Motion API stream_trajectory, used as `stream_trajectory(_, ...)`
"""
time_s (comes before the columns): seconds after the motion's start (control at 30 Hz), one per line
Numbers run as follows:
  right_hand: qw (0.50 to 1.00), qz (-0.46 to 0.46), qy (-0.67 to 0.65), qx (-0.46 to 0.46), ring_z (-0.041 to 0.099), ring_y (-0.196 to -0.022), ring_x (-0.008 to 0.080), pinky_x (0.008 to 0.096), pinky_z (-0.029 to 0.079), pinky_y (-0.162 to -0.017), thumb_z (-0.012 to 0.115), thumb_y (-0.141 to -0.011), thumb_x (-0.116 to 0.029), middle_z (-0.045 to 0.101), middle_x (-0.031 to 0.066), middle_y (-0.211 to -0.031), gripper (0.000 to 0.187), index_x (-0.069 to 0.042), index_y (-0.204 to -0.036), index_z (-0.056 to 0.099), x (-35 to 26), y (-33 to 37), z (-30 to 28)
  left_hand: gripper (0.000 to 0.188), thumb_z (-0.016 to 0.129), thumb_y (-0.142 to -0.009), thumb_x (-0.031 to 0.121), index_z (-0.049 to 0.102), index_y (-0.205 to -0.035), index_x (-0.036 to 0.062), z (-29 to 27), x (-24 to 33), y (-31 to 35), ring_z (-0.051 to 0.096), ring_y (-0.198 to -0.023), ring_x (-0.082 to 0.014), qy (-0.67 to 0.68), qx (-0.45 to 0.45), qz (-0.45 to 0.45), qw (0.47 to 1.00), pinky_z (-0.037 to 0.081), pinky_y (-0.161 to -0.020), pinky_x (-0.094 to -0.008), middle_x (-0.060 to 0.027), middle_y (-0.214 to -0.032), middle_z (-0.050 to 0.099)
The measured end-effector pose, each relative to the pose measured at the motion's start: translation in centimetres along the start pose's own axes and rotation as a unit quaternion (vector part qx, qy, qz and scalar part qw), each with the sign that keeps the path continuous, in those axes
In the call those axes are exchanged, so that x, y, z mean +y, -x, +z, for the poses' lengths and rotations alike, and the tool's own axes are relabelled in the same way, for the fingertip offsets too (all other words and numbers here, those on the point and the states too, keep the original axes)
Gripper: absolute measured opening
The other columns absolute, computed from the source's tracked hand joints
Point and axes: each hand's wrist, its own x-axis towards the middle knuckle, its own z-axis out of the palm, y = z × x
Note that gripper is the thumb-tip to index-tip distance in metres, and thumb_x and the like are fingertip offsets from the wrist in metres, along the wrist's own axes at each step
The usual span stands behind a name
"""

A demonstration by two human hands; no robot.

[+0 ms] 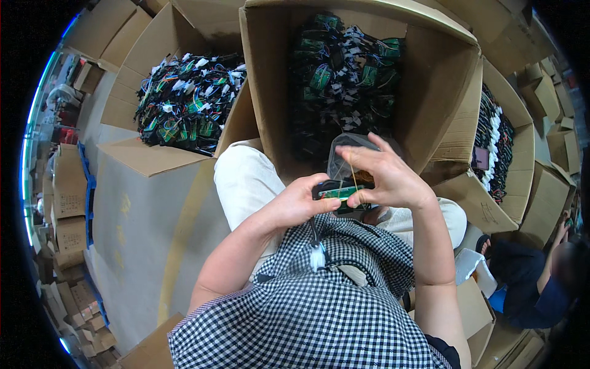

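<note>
Over my lap, my left hand grips a green circuit board with black cable bundled against it. From the bundle a black lead hangs down to a white connector in front of my checkered apron. A thin yellowish rubber band is stretched between the board and the raised fingers of my right hand, whose thumb lies at the board's right end. Just behind the hands sits a clear plastic bag, with a tangle of orange-brown rubber bands by my right fingers.
A tall carton of dark boards and cables stands straight ahead. Another open carton of wired boards is at left, and a third carton at right, with a phone-like object on its cables. A person sits at far right.
</note>
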Motion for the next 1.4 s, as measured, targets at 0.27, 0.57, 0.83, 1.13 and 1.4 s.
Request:
stream_trajectory(0.27,0.926,0.04,-0.366,0.078,0.045,-0.126,0.0297,0.0385,0.037,-0.104,0.083,-0.061,-0.042,0.046,0.0183,-0.137,0.09,-0.005,-0.135,0.046,2.8,1.9,2.5,0.037,0.074,-0.08,0.021,0.054,-0.107,0.0066,-1.4,0.4,0.1,0.045,-0.057,-0.0035,0.09,0.065,-0.073,0.991,0.036,-0.049,-0.0187,-0.0001,-0.079,0.056)
stream_trajectory(0.57,0.691,0.002,-0.676,0.256,0.03,-0.137,0.0302,0.0406,0.021,-0.113,0.081,-0.068,-0.036,0.033,0.0174,-0.146,0.088,-0.011,-0.141,0.038,3.4,3.4,8.8,0.035,0.063,-0.089,0.015,0.043,-0.118,0.0121,-0.2,-1.9,0.2,0.042,-0.052,-0.0101,0.508,0.001,0.027,0.861,0.037,-0.045,-0.0218,-0.0106,-0.095,0.059)
stream_trajectory(0.83,0.997,0.018,-0.055,0.048,0.043,-0.129,0.0269,0.044,0.022,-0.112,0.079,-0.067,-0.038,0.049,0.0177,-0.134,0.079,-0.002,-0.13,0.049,-0.2,1.5,2.7,0.026,0.068,-0.084,0.018,0.058,-0.102,0.0013,-0.2,-0.7,0.8,0.057,-0.08,-0.0091,-0.065,0.035,-0.02,0.997,0.047,-0.07,-0.0246,-0.002,-0.084,0.061)
stream_trajectory(1.13,0.85,0.147,-0.487,0.135,0.062,-0.094,0.0167,0.0295,0.049,-0.087,0.072,-0.077,-0.01,0.066,0.0099,-0.102,0.035,0.001,-0.109,0.063,2.4,5.2,1.8,0.036,0.07,-0.082,0.017,0.047,-0.107,0.0047,-2.8,-0.6,2.2,0.05,-0.068,-0.0078,-0.04,0.235,0.018,0.971,0.043,-0.057,-0.023,-0.0025,-0.083,0.054)
stream_trajectory(1.4,0.659,0.295,-0.613,0.321,0.065,-0.079,0.0147,0.0244,0.052,-0.07,0.058,-0.091,-0.009,0.068,0.0123,-0.097,0.018,-0.003,-0.108,0.061,7.2,6.1,4.3,0.066,0.058,-0.088,0.037,0.036,-0.134,-0.0053,-14.9,3.4,2.7,0.024,-0.135,-0.0458,0.568,0.238,0.417,0.668,0.021,-0.114,-0.0508,-0.0279,-0.146,0.022)
